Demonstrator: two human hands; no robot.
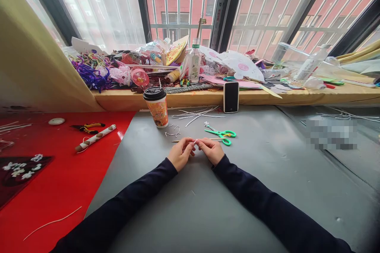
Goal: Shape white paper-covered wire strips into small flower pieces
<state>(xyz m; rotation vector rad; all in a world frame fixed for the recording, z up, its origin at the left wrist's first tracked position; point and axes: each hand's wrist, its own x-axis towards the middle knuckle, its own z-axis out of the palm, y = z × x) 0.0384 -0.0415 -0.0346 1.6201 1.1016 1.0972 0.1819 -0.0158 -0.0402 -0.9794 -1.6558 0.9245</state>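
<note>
My left hand (181, 153) and my right hand (211, 150) meet over the grey table covering (196, 213), fingertips almost touching. Both pinch a small white strip (195, 141), perhaps paper or cord; its exact kind is too small to make out. Just beyond my fingers lies a thin wooden stick (175, 141), partly hidden behind my hands. Green-handled scissors (227, 137) rest past my right hand, their blades pointing left. A curled piece of white cord (175, 129) sits beyond my left hand.
A paper coffee cup (157, 110) and a phone (230, 97) stand near the cluttered sill (184, 97). White strips (198, 115) lie between them. On the red surface (68, 182) at left are pliers (89, 128), a wrapped roll (95, 138) and small white flowers (27, 174).
</note>
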